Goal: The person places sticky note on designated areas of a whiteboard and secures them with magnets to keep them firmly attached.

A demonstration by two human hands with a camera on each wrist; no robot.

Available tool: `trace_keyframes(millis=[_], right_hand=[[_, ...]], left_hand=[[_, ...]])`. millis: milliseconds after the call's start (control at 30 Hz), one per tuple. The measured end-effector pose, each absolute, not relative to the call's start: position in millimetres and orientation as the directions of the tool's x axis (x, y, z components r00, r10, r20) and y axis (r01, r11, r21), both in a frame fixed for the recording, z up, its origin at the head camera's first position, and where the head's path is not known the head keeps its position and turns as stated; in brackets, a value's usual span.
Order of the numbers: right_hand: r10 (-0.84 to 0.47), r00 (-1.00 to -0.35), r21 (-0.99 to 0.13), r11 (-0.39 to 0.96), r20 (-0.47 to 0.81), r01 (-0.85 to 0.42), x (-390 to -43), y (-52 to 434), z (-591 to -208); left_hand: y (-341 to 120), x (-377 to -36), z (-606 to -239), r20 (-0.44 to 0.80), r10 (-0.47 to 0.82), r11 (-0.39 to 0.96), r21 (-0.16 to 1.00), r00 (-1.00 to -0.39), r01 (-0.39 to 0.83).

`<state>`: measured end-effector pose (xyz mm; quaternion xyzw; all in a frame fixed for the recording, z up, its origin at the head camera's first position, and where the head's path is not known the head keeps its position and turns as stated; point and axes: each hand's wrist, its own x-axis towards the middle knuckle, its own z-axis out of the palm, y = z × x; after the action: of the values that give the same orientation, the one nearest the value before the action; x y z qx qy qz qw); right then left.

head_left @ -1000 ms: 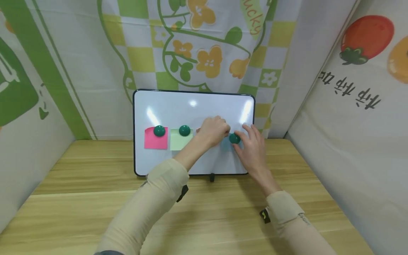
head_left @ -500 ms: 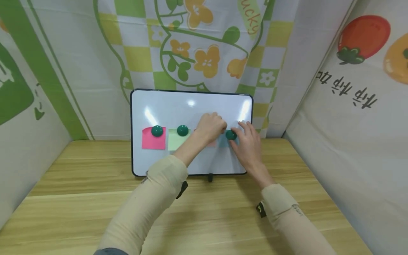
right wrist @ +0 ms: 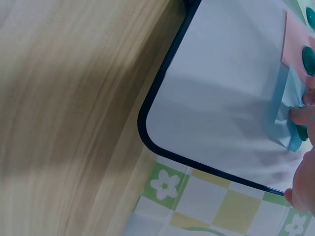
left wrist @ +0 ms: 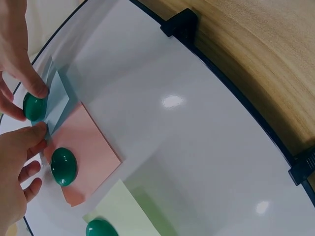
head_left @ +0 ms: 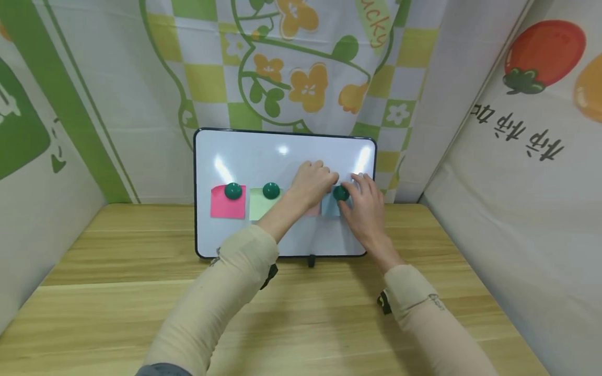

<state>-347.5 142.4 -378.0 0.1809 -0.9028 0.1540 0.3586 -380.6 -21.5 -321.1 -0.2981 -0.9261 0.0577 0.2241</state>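
Observation:
A blue sticky note lies against the right part of a whiteboard, its lower part standing off the surface in the left wrist view. My left hand pinches this note's upper edge between thumb and finger. Between the thumb and fingers of my right hand is a round green magnet, held over the upper part of the blue note. Just left of it, a salmon sticky note sits under another green magnet, mostly hidden by my left hand in the head view.
Further left on the board are a light green note and a bright pink note, each under a green magnet. Black clip feet support the board on the wooden table. Printed fabric hangs behind.
My right hand has shifted the green magnet up and slightly left over the blue note. The left hand has risen a little, and the blue note has moved up with them.

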Motion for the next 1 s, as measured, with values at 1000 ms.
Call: trace_keyframes(millis=[1000], right_hand=[[-0.205, -0.708, -0.159, 0.897, 0.676, -0.412, -354.3, 139.7, -374.0]], left_hand=[[-19.7, -377.1, -324.1, 0.405, 0.528, 0.849, -0.254, -0.747, 0.463]])
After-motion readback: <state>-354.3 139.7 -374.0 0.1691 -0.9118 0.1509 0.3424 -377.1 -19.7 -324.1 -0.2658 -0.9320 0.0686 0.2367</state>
